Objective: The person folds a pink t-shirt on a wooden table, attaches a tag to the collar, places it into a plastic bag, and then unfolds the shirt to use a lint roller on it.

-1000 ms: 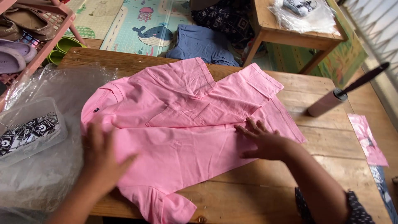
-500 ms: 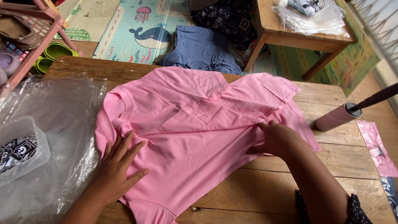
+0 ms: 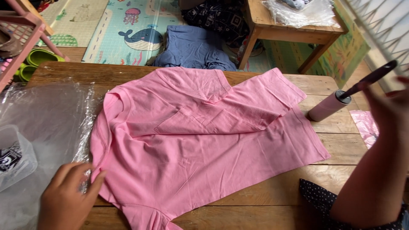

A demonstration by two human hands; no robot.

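Left hand (image 3: pixel 70 194) lies flat and empty on the pink shirt's (image 3: pixel 200 149) edge on the bench (image 3: pixel 336 149), while the right hand (image 3: pixel 390 106) grasps the lint roller (image 3: pixel 330 105) handle.

The right hand (image 3: pixel 390 106) is blurred and cut off by the right edge, so its grip on the lint roller (image 3: pixel 330 105) cannot be told. The left hand (image 3: pixel 68 196) is cut by the bottom edge. The pink shirt (image 3: pixel 200 149) hides the table (image 3: pixel 341 149) under it; its lower sleeve leaves the picture.
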